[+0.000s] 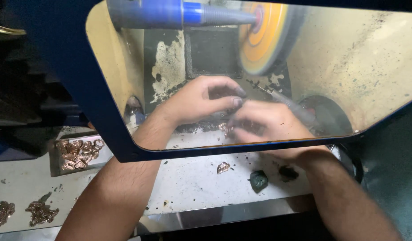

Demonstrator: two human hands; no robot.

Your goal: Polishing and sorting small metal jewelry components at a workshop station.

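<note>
Head view: both hands work behind a clear shield (pixel 371 67) with a blue frame, below a yellow buffing wheel (pixel 264 38) on a blue spindle (pixel 170 12). Left hand (pixel 199 99) is curled, thumb and fingertips pinched toward the middle; a small piece seems held there, but blur and dark grime hide it, so cannot tell for sure. Right hand (pixel 266 122) is blurred, fingers closed around a thin metal tool (pixel 284 100) angled up-left toward the wheel's base. A small gold-coloured piece (pixel 223 128) shows just below where the two hands meet, touching or nearly touching the fingers.

Progress, judged from layout: a tray (pixel 54 167) at left holds a heap of coppery pieces (pixel 78 154); two more clusters (pixel 38 212) lie on the surface (pixel 192 183) at lower left. One single piece (pixel 223 168) lies apart on the surface in front of the shield, beside two dark lumps (pixel 259 180). Which piles are finished cannot be told; the piece in hand looks mid-work, many others still wait or are already sorted. Neither hand is at the wheel.
</note>
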